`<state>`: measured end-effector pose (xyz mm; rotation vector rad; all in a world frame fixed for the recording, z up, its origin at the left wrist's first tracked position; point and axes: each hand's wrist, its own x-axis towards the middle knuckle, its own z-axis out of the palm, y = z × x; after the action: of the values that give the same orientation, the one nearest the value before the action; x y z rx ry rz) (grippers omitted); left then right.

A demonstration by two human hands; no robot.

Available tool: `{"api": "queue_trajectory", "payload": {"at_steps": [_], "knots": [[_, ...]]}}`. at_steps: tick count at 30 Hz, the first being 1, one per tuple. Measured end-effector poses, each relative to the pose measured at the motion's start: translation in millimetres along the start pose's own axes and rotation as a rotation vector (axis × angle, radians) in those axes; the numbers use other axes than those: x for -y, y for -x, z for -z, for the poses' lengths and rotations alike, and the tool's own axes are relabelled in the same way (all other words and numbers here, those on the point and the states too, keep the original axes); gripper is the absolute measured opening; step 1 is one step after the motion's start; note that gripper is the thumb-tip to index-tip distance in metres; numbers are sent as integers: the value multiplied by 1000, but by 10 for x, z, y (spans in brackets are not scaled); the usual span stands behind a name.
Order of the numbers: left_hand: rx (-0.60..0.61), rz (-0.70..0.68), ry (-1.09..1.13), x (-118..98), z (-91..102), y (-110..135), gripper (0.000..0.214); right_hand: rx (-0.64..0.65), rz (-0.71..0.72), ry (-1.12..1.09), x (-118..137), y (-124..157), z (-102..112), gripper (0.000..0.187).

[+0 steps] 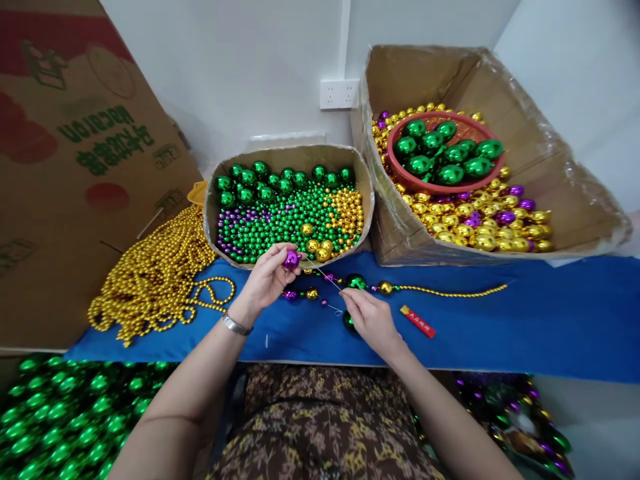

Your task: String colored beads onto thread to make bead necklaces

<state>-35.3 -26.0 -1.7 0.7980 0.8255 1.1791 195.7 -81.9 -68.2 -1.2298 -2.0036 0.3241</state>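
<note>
You were in the middle of stringing: your left hand (267,277) pinched a shiny purple bead (291,259) between thumb and fingertips, held just in front of the near wall of the small cardboard box (213,227). Your right hand (370,320) was closed on the end of a thin needle (323,273) whose tip pointed up toward that bead. A fine thread trailed from it over the blue cloth (525,320).

By the look of it, the bead was about to go onto the needle. That move would have called for lining the bead's small hole up with the tip, then sliding it down to join the part-made strand (400,288) lying beyond your right hand. That strand carried large green, gold and purple balls and ran off to the right in a line of tiny gold beads.

Everything here was round, hard and mirror-bright, so likely slippery in a pinch. The small box held tiny green, purple and gold beads with bigger green balls at the back. The large box (550,173), lined with crinkled clear film, held gold and purple balls around a red bowl (395,143) of big green ones. A heap of gold bead strands (155,273) lay at your left, and a small red lighter (417,321) lay on the cloth near your right hand.
</note>
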Motion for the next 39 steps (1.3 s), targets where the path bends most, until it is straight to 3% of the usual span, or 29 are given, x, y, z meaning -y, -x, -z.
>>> {"api": "queue_trajectory", "payload": {"at_steps": [7,11,16,22,28,34,39], "knots": [[5,-10,-79,-5,10,10,24,12,25,67,-21,27,-41,29],[-22,-72,-256,-5,32,34,24,13,62,209,-49,54,-45,27],[89,-54,-485,68,25,69,33,44,88,269,-14,44,-54,28],[-8,15,-220,201,-47,62,32,56,55,11,42,19,-83,29],[1,19,-148,255,-42,58,35,21,94,199,-23,79,-142,28],[-16,-36,-264,311,-43,108,35,29,123,197,-6,77,-159,29],[165,-83,-443,259,-38,125,39,21,99,71,36,44,-155,29]]}}
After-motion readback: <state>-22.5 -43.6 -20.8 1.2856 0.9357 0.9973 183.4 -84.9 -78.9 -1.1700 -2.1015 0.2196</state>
